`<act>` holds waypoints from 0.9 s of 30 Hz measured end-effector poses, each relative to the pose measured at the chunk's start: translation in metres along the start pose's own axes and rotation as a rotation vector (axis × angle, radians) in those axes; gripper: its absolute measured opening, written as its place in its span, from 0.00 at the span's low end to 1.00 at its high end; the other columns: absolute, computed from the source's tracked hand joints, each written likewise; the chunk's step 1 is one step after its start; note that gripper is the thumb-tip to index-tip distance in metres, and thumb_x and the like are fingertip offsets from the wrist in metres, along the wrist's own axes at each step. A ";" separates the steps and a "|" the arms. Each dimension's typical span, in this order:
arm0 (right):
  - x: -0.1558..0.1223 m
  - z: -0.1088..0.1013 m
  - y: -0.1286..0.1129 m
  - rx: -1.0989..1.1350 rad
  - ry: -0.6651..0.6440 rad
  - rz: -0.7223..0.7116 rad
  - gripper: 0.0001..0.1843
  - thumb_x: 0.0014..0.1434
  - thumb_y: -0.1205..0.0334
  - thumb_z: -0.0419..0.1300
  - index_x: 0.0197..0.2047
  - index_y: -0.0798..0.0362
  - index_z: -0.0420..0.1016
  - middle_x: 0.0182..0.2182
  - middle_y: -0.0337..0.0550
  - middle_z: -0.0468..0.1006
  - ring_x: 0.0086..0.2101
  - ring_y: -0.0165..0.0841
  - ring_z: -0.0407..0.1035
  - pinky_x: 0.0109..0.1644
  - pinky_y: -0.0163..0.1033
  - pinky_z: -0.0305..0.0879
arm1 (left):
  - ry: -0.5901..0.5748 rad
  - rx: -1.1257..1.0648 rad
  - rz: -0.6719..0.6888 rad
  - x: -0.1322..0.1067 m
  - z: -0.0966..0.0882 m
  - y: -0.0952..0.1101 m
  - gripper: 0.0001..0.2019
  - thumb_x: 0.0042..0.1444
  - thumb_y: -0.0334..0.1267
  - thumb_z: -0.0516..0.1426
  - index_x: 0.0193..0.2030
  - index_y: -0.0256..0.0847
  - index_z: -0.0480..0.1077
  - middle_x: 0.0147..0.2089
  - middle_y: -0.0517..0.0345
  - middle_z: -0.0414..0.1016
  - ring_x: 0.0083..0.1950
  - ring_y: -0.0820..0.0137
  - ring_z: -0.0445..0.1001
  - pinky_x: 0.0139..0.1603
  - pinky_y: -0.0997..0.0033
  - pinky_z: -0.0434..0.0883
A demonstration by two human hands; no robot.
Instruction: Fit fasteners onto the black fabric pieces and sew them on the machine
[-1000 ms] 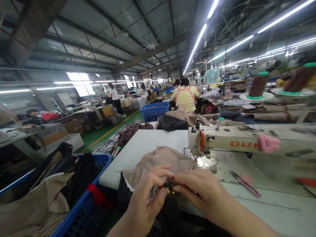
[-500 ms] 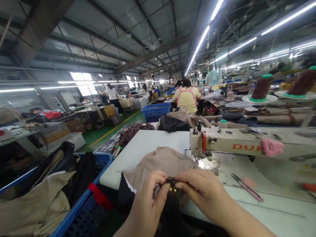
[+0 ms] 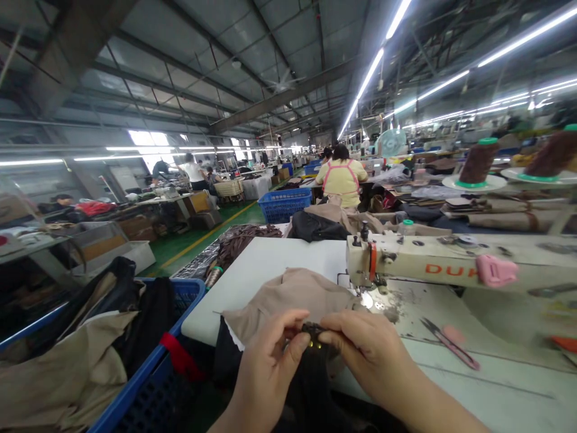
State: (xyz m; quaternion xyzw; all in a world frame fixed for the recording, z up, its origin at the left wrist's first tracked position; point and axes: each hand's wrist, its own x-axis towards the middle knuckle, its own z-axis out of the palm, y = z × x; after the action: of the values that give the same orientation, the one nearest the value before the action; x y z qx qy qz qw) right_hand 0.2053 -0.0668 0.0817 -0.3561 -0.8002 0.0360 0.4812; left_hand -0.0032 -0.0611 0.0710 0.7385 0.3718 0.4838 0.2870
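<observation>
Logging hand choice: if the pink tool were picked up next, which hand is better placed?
Probably the right hand: the pink tool lies to its right, while the left hand is farther away. Both hands hold the dark piece, so the right would first have to let go.

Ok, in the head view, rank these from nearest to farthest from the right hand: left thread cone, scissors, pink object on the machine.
From the right hand:
1. Scissors: just to its right, lying flat.
2. Pink object: further right, on the machine.
3. Left thread cone: beyond the machine, rightward.
</observation>
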 end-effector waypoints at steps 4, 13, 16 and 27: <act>0.001 0.001 0.000 0.011 0.011 0.019 0.06 0.70 0.64 0.59 0.40 0.50 0.77 0.27 0.36 0.79 0.27 0.28 0.73 0.31 0.32 0.63 | -0.001 0.046 0.098 0.003 -0.001 0.003 0.06 0.67 0.37 0.59 0.44 0.45 0.78 0.43 0.56 0.81 0.44 0.68 0.80 0.47 0.73 0.77; 0.000 0.000 -0.004 0.022 -0.001 0.065 0.05 0.68 0.64 0.60 0.39 0.50 0.78 0.28 0.36 0.81 0.28 0.28 0.74 0.33 0.32 0.63 | 0.133 0.162 0.266 -0.004 0.002 -0.001 0.08 0.65 0.30 0.60 0.47 0.45 0.79 0.44 0.57 0.82 0.44 0.70 0.81 0.46 0.78 0.77; 0.002 -0.005 -0.004 0.065 -0.051 0.053 0.04 0.68 0.63 0.61 0.41 0.49 0.78 0.29 0.36 0.81 0.29 0.28 0.74 0.35 0.32 0.64 | 0.139 0.170 0.297 -0.005 0.002 -0.001 0.08 0.65 0.29 0.60 0.46 0.45 0.79 0.44 0.57 0.82 0.44 0.70 0.81 0.45 0.79 0.77; 0.012 -0.019 -0.003 0.182 -0.198 0.033 0.07 0.69 0.61 0.61 0.42 0.51 0.82 0.28 0.37 0.78 0.28 0.27 0.71 0.34 0.30 0.63 | 0.123 0.085 0.218 -0.007 0.001 -0.007 0.07 0.65 0.31 0.61 0.44 0.45 0.80 0.44 0.57 0.82 0.45 0.69 0.82 0.45 0.78 0.78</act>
State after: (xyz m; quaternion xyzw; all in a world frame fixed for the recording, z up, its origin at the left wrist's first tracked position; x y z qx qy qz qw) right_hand 0.2152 -0.0666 0.1019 -0.3189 -0.8312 0.1511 0.4296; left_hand -0.0054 -0.0635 0.0617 0.7550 0.3264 0.5402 0.1779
